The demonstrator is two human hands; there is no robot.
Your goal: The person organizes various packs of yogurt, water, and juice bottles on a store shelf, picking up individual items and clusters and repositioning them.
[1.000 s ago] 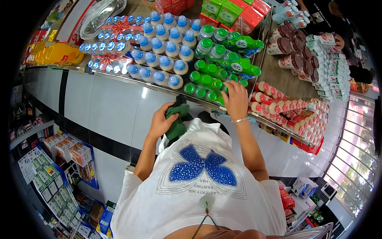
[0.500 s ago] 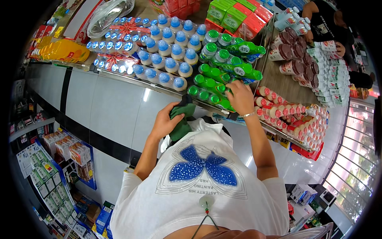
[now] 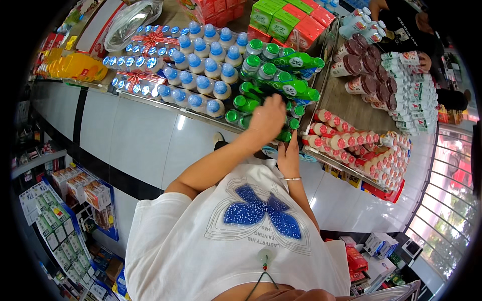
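Shop shelving spreads ahead, green-capped bottles (image 3: 261, 103) mostly ranked beneath my left hand (image 3: 267, 118), fingers curled onto one, while my right hand (image 3: 288, 156) steadies the front edge, few gaps left.

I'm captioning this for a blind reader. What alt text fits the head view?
A person's left hand reaches onto green-capped bottles on a shop shelf, the right hand at the shelf's front edge. Blue-capped bottles stand left, red-capped bottles right.

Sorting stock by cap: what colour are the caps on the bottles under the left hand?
Green, seen in the head view: green-capped bottles under the left hand.
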